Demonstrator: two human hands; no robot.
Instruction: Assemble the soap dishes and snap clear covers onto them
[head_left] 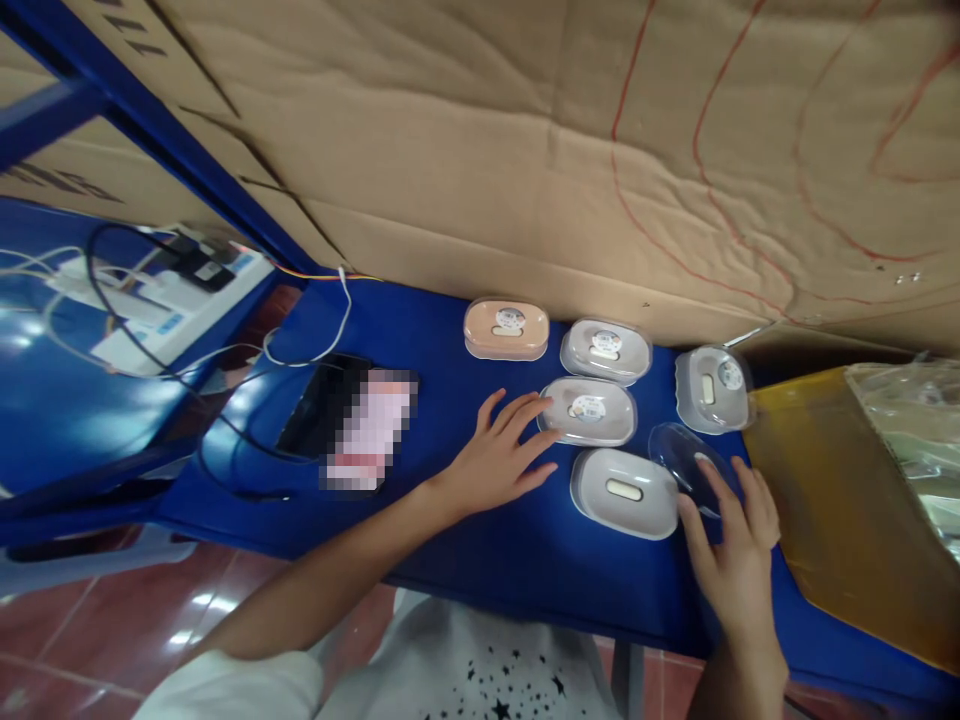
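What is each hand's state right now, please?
Left hand: open, spread at the edge of a grey box.
Right hand: over a clear lid; grip cannot be told.

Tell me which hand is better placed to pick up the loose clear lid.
Right, I'd judge. The right hand has its fingers at the clear lid, while the left hand is by a labelled grey box, farther from the lid.
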